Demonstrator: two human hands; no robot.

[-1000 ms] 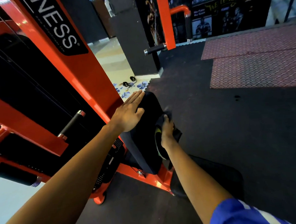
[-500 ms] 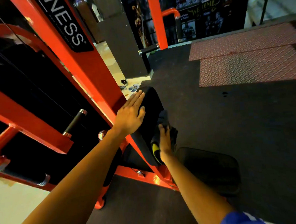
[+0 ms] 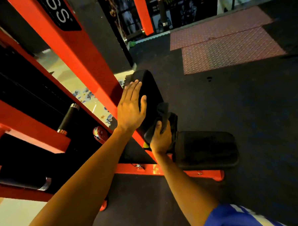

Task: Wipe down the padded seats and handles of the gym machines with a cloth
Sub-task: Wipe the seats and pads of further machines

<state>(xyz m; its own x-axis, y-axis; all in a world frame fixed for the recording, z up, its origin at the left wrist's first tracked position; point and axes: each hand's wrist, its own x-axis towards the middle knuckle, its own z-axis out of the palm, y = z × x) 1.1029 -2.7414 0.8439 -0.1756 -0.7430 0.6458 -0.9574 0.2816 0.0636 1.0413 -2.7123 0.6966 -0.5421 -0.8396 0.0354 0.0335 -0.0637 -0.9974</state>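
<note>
Low on the back pad, my right grip is curled round the dark cloth, pressing it to the padding. Left grip lies flat, fingers straight, on the pad's side, bracing it I reckon. Seat pad sits just beside, probably next; orange frame crowds the left side, foam handle tucked behind it.
</note>
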